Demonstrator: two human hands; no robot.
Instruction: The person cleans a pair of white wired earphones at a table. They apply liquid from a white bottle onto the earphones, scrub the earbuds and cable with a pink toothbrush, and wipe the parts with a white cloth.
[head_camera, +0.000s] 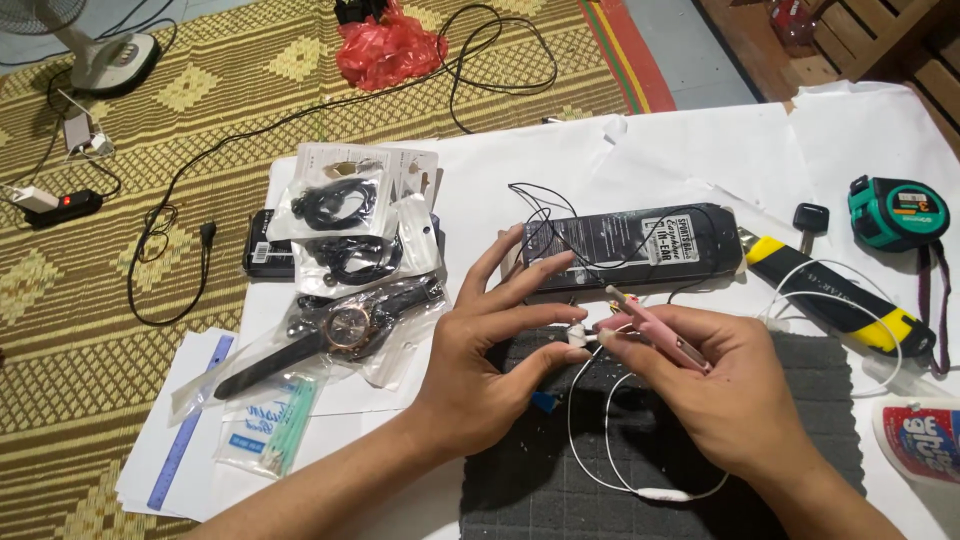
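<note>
My left hand (485, 350) pinches a small white earbud piece (577, 337) between thumb and forefinger, over a dark grey foam mat (830, 400). My right hand (725, 385) grips pink tweezers (655, 328), their tip touching that white piece. A thin white earphone cable (600, 440) loops down from the piece across the mat to an inline remote (665, 494). Just behind the hands lies a long black earphone box (630, 245) with a thin black wire draped over it.
Left of my hands lie a bagged wristwatch (340, 330), bagged black earphones (335, 225), cotton swabs (285, 425) and a purple ruler (190, 420). On the right are a yellow-black utility knife (840, 300), a teal tape measure (895, 212) and a glue tube (920, 440). White paper (680, 150) covers the woven floor mat (250, 70).
</note>
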